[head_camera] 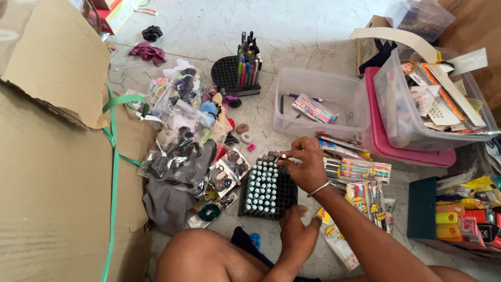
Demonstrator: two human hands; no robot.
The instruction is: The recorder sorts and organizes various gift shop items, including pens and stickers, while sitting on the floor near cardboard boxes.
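Two hands work over one black tray (286, 196) on the floor (313, 31), near the middle of the scene. The tray holds upright pens (262, 185) with pale caps, set in about five columns on its left part; the exact count is hard to read, perhaps thirty odd. Its right part is bare.

The right hand (307, 166) reaches in from the right to the tray's far edge, fingers pinched shut on one pen (283, 156) with a white tip, just above the far row. The left hand (296, 232) rests at the tray's near right corner, fingers curled and touching its edge, holding nothing that I can see.

Farther off stands a second black holder (229, 73) with a cluster of dark pens. Right of it sit two clear bins: one (334, 86) nearly bare with a pen pack, one (396, 120) full of cards, on a pink lid (412, 154). Several pen packs (360, 169) lie just right of the right hand. Bags of hair ties (182, 141) lie left of the tray, and cardboard (57, 183) fills the far left.
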